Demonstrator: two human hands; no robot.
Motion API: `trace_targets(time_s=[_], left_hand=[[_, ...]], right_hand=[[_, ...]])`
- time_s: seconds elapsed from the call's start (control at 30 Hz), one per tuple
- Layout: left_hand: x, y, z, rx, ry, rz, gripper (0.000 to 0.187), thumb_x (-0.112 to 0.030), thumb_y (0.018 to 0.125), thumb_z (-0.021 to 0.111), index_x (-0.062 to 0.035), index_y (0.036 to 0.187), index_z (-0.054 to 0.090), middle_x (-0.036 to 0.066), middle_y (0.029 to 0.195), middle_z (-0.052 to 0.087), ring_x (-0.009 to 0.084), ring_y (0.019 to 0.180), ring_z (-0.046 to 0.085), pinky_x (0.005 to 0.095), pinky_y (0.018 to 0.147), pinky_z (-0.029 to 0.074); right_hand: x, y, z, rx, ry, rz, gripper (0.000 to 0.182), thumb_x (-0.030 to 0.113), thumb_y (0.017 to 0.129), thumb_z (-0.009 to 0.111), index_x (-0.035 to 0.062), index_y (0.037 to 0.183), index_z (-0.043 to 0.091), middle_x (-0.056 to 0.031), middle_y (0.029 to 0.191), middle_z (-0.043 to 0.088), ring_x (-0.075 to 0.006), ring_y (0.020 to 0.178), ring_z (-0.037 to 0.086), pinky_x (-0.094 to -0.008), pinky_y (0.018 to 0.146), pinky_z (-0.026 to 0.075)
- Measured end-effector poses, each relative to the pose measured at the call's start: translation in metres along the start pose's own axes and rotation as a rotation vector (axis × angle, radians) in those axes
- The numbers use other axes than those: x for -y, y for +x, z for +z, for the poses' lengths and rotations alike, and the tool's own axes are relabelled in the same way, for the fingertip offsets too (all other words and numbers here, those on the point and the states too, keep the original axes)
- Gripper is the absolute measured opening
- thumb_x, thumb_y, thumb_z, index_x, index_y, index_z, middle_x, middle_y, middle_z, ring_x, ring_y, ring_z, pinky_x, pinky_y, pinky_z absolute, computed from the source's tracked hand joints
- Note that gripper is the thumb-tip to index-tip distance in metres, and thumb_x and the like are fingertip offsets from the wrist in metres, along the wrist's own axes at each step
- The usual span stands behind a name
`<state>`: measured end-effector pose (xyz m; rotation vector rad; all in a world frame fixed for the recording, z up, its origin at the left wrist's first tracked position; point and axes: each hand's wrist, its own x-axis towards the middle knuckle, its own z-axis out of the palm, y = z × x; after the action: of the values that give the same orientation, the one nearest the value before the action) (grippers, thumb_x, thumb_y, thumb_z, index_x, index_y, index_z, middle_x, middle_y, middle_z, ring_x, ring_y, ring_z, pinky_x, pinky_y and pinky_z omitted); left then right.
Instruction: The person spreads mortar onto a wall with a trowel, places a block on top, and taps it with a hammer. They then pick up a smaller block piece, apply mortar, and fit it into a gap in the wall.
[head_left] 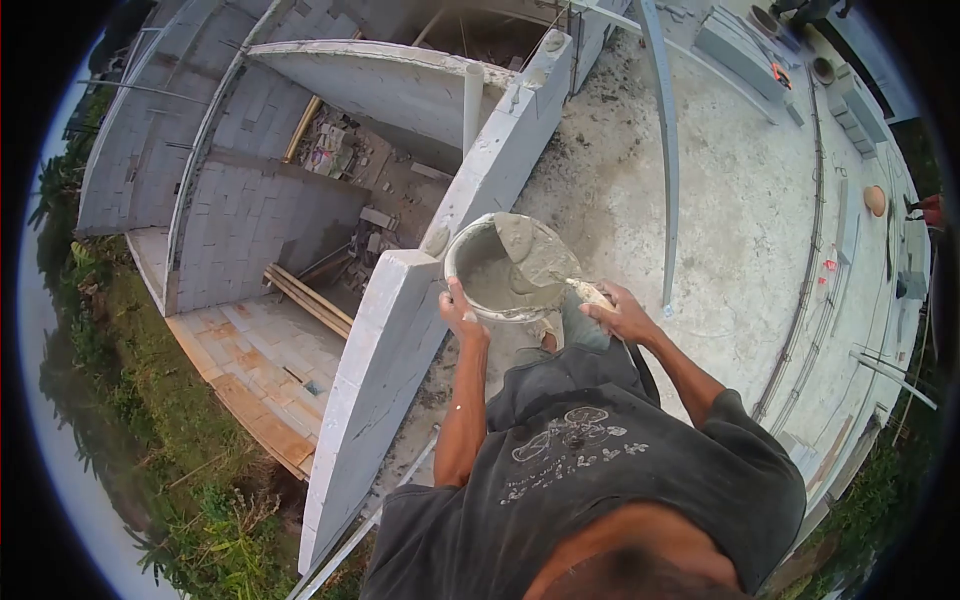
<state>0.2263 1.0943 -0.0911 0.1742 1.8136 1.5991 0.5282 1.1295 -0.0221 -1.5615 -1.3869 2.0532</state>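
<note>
A round bucket (478, 254) of wet grey mortar (540, 250) is in front of my body, beside the light block wall. My left hand (463, 314) grips its near left rim, thumb up along the side. In my right hand (622, 314) is the pale, mortar-smeared handle of a trowel (592, 294). The trowel's blade reaches over the bucket's right edge into the mortar, so its shape is mostly hidden. A small dab of mortar (435, 241) sits on the wall top, just left of the bucket.
The block wall (372, 345) runs diagonally at my left, with a drop to unfinished rooms beyond. A long grey metal bar (664, 150) crosses the concrete floor (745, 210). Stacked blocks (740, 62) and long rods (812, 240) lie right. Part of another person (928, 209) shows far right.
</note>
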Motion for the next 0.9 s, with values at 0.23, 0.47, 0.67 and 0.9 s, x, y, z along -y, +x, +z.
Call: trace_targets(time_s=[0.23, 0.47, 0.67, 0.9], left_hand=[[0.026, -0.028, -0.069, -0.207, 0.280, -0.101, 0.045, -0.041, 0.102, 0.063, -0.0121, 0.076, 0.039, -0.006, 0.075, 0.039, 0.0075, 0.071, 0.038, 0.0273, 0.063, 0.036], [0.019, -0.083, -0.113, -0.419, 0.174, -0.100, 0.039, -0.041, 0.103, 0.061, -0.0100, 0.086, 0.044, -0.003, 0.081, 0.048, 0.0091, 0.074, 0.047, 0.0278, 0.069, 0.043], [0.023, -0.110, -0.136, -0.455, 0.090, -0.165, 0.038, -0.040, 0.104, 0.060, -0.0074, 0.089, 0.047, 0.000, 0.086, 0.055, 0.0111, 0.079, 0.055, 0.0312, 0.073, 0.049], [0.005, -0.109, -0.142, -0.400, 0.021, -0.139, 0.037, -0.040, 0.103, 0.061, -0.0057, 0.094, 0.051, 0.002, 0.090, 0.058, 0.0117, 0.082, 0.056, 0.0299, 0.075, 0.049]], right_hand=[[0.005, 0.190, 0.037, -0.086, 0.430, -0.043, 0.050, 0.051, 0.097, 0.065, 0.0093, 0.123, 0.055, -0.0020, 0.077, 0.062, -0.0090, 0.059, 0.059, -0.0237, 0.054, 0.047], [0.048, 0.343, 0.096, -0.103, 0.935, -0.044, 0.055, 0.059, 0.097, 0.058, 0.0095, 0.122, 0.055, -0.0019, 0.079, 0.061, -0.0111, 0.061, 0.061, -0.0271, 0.055, 0.053], [0.045, 0.316, 0.133, -0.027, 1.077, 0.036, 0.057, 0.062, 0.098, 0.053, 0.0096, 0.121, 0.057, -0.0019, 0.078, 0.059, -0.0120, 0.061, 0.059, -0.0284, 0.055, 0.051], [0.007, 0.286, 0.171, 0.005, 0.993, 0.071, 0.056, 0.062, 0.098, 0.051, 0.0107, 0.120, 0.058, -0.0016, 0.077, 0.058, -0.0119, 0.058, 0.058, -0.0292, 0.053, 0.051]])
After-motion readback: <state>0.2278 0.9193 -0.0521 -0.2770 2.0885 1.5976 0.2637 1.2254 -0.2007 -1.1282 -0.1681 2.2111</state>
